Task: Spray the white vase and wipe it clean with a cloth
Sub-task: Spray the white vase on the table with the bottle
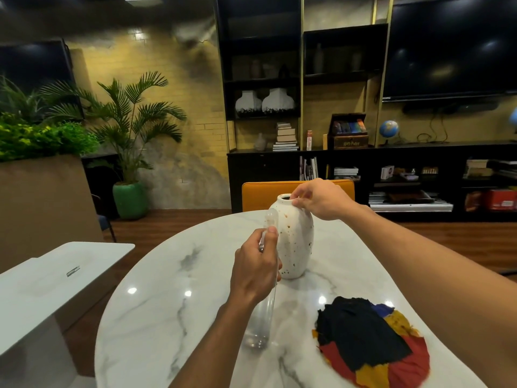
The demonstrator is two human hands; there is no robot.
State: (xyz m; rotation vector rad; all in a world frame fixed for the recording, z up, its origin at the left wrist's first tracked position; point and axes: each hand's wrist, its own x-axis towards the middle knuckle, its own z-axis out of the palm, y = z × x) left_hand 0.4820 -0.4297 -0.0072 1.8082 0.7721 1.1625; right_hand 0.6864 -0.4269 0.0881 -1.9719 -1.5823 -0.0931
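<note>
A white speckled vase [296,242] stands upright near the middle of the white marble table [167,317]. My right hand [321,200] pinches its rim at the top right. My left hand [256,271] is wrapped around a clear spray bottle [261,323], held just left of the vase with the nozzle cap at the height of the vase's shoulder. A multicoloured cloth [372,343], black, red, yellow and blue, lies crumpled on the table at the near right, touched by neither hand.
An orange chair back [260,197] stands behind the table's far edge. A white side table [50,289] sits to the left. A green-potted palm [130,197] and black shelving with books line the far wall.
</note>
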